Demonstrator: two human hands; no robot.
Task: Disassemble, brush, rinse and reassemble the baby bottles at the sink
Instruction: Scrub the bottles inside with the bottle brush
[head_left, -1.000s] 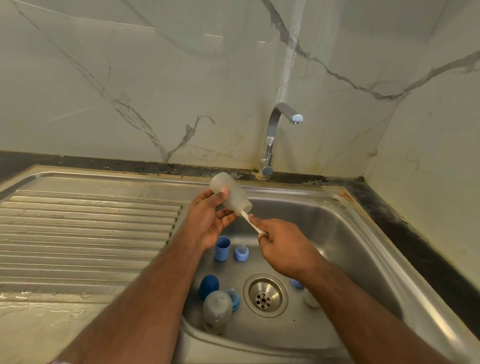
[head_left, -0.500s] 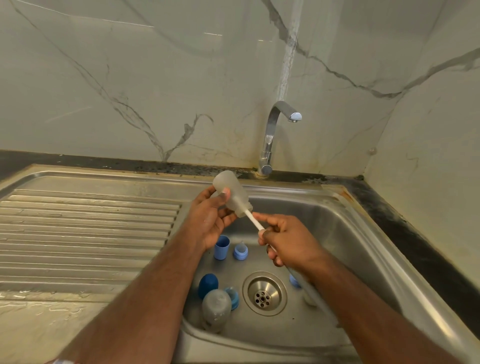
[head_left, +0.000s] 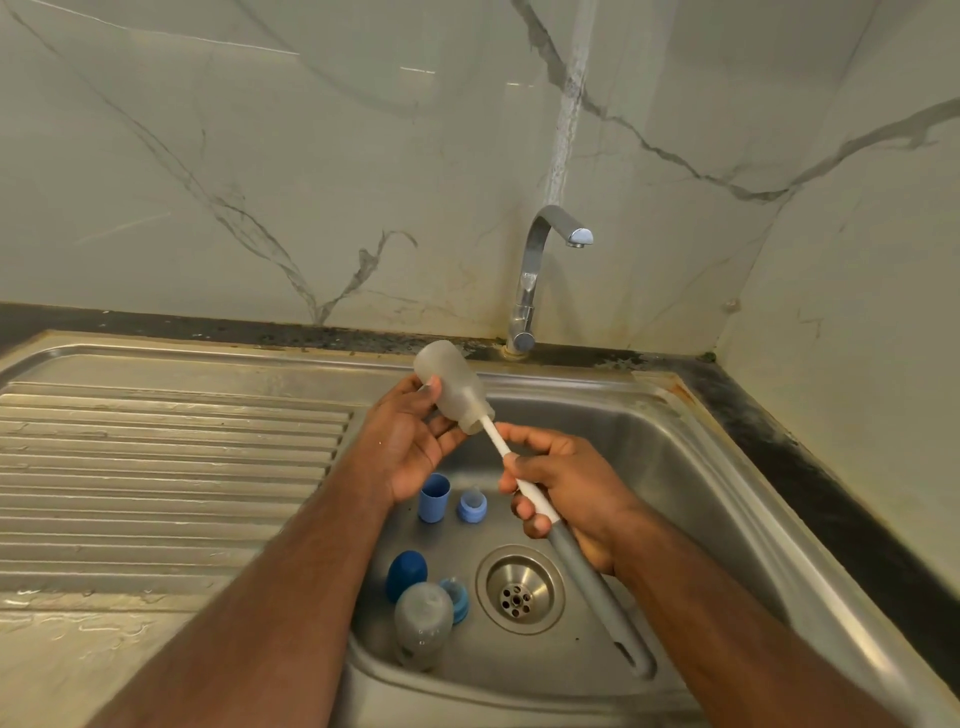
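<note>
My left hand (head_left: 410, 441) grips a frosted clear baby bottle (head_left: 453, 383) above the sink basin, its base tilted up and to the left. My right hand (head_left: 566, 486) grips the white and grey handle of a bottle brush (head_left: 576, 551), whose head is inside the bottle's mouth. On the basin floor lie a light blue cap (head_left: 433, 498), a blue collar with teat (head_left: 472, 506), a dark blue cap (head_left: 406, 573), another blue collar (head_left: 456, 597) and a second frosted bottle (head_left: 422, 623).
The steel sink (head_left: 727, 499) has a drain (head_left: 519, 587) at its middle and a ribbed draining board (head_left: 166, 467) to the left. A chrome tap (head_left: 540, 275) stands behind the basin, with no water running. Marble walls close the back and right.
My right hand has drawn the brush back towards me, so more of its white shaft shows outside the bottle. The bottle stays in my left hand.
</note>
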